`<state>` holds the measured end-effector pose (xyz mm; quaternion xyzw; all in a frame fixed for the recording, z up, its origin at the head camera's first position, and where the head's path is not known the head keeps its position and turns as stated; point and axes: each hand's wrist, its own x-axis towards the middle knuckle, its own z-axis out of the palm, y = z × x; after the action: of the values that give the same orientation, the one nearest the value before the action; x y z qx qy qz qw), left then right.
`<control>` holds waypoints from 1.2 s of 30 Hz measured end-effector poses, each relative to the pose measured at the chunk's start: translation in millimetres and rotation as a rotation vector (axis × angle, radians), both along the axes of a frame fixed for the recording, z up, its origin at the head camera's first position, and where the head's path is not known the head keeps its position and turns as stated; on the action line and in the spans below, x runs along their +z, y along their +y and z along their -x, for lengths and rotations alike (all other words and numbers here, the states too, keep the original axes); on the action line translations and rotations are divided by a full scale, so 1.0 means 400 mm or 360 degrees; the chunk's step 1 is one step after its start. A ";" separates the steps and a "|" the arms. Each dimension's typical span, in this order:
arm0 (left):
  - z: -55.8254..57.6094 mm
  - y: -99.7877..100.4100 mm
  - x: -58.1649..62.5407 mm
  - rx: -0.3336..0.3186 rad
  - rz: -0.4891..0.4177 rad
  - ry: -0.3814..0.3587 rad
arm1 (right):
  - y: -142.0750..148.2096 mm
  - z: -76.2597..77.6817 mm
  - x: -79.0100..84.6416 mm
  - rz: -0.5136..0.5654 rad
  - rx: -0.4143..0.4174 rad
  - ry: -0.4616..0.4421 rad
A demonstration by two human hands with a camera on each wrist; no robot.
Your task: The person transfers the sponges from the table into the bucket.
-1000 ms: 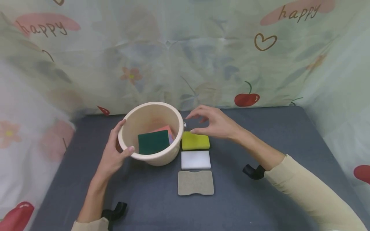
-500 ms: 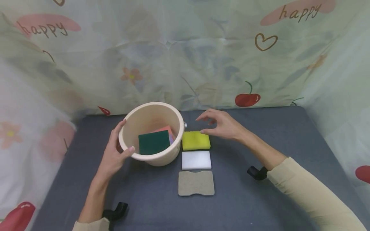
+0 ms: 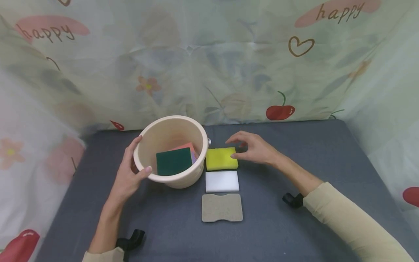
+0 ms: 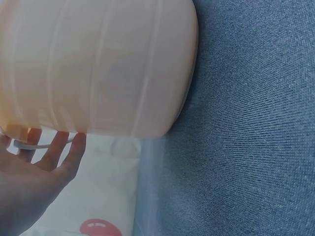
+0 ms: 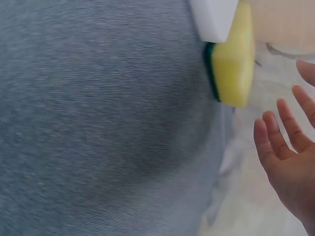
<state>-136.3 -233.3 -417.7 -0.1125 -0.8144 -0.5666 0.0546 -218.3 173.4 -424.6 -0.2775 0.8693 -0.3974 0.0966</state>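
My left hand grips the cream bucket at its left rim, thumb over the edge and fingers along the outside. In the left wrist view the fingers lie against the bucket wall. Inside the bucket lies a dark green scouring sponge, partly covering a coral piece and a purple one. My right hand hovers just right of a yellow sponge with parted, bent fingers and holds nothing. The right wrist view shows it apart from that sponge, whose underside is dark green.
Nearer than the yellow sponge, a white sponge block and a grey-beige notched pad lie in a column on the dark cloth-covered table. A patterned curtain rises behind the table and along both sides.
The right hand has moved right, away from the bucket's rim, and then slightly down toward the near side. Left hand and bucket stay in place.
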 end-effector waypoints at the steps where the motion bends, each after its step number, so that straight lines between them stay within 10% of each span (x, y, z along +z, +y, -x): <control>1: 0.000 0.000 0.000 0.0001 -0.0007 -0.0003 | 0.000 0.000 -0.007 -0.0002 0.0003 -0.0010; 36: 0.002 -0.003 -0.002 -0.0022 -0.0072 -0.0001 | -0.005 0.001 -0.102 -0.0203 0.0158 0.0138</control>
<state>-137.2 -234.4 -418.4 -0.1165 -0.8006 -0.5853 0.0529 -218.8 171.6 -465.3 -0.3305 0.8815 -0.3235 0.0957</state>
